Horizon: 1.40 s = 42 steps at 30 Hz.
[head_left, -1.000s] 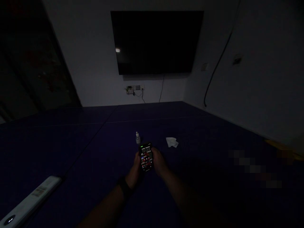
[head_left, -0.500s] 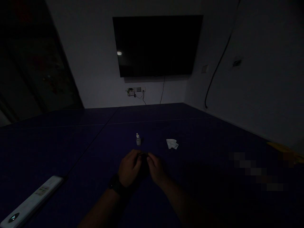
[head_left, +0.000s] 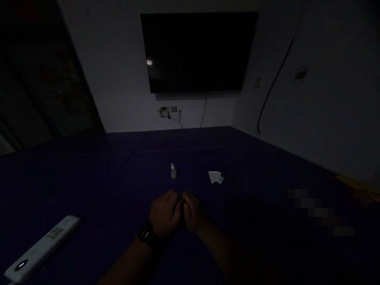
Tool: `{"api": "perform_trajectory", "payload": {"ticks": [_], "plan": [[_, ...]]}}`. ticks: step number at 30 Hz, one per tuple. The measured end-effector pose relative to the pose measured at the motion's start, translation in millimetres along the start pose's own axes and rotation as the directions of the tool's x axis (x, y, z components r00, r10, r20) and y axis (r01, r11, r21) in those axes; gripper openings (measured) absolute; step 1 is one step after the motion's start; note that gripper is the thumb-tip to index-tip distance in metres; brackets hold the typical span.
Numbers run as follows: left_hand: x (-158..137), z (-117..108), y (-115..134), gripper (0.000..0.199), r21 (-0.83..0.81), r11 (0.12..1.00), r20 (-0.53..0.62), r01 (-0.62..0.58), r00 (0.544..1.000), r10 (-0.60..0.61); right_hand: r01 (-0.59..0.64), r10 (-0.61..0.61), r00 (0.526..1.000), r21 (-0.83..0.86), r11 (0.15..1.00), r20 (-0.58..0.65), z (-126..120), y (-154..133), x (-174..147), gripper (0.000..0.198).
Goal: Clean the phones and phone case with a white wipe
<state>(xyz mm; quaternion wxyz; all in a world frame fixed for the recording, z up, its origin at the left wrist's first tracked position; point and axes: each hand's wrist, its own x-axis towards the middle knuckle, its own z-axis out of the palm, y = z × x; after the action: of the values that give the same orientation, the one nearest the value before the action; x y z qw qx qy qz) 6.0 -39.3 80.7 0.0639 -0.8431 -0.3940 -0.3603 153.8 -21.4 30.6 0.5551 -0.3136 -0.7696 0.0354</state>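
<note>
In the dim room my left hand (head_left: 165, 211), with a black smartwatch (head_left: 145, 232) on its wrist, is closed, thumb pressed against curled fingers. My right hand (head_left: 192, 211) is closed too, its fingertips nearly meeting the left ones just above the dark blue surface (head_left: 118, 221). Whatever lies between them is mostly hidden; only a small dark bit shows in the narrow gap. Just beyond the hands stands a small clear bottle (head_left: 173, 173) with a white dropper-like top. A crumpled white tissue (head_left: 215, 177) lies to the right of the bottle.
A long white bar-shaped device (head_left: 44, 249) with a lit oval display lies at the left. Yellow material (head_left: 353, 185) sits at the right edge. On the far wall hang a dark television (head_left: 198, 51) and sockets with cables (head_left: 170, 112). A black cable (head_left: 274, 83) runs down the right wall.
My hands have drawn closer together and curled tighter, slightly nearer to me. A thin dark curved item that showed between the fingertips is now mostly covered. The view has tipped slightly.
</note>
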Motion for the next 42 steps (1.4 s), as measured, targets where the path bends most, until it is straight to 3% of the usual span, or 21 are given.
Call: {"api": "perform_trajectory", "payload": {"ticks": [6,12,20,28,42], "plan": [[-3.1,0.4,0.7,0.026,-0.018,0.999,-0.054,-0.031,0.998,0.03,-0.021,0.021,1.0,-0.018,1.0,-0.002,1.6,-5.0,-2.5,0.034],[-7.5,1.1,-0.6,0.029,-0.023,0.999,-0.029,-0.038,0.999,0.038,-0.013,0.013,1.0,-0.004,1.0,-0.026,5.3,-3.8,-5.7,0.036],[-11.7,-7.6,-4.9,0.038,-0.154,0.988,0.082,0.013,0.997,0.0,-0.173,0.158,0.978,0.111,0.979,0.136,-2.3,-6.0,-8.1,0.044],[-1.8,-24.7,-2.8,0.042,-0.395,0.903,0.226,0.169,0.971,-0.083,-0.325,0.228,0.925,0.319,0.891,0.304,-16.1,-5.4,7.1,0.053],[-1.1,-24.2,-11.3,0.042,-0.509,0.816,0.301,0.274,0.945,-0.13,-0.289,0.176,0.926,0.329,0.899,0.333,-20.6,-5.8,20.3,0.057]]}}
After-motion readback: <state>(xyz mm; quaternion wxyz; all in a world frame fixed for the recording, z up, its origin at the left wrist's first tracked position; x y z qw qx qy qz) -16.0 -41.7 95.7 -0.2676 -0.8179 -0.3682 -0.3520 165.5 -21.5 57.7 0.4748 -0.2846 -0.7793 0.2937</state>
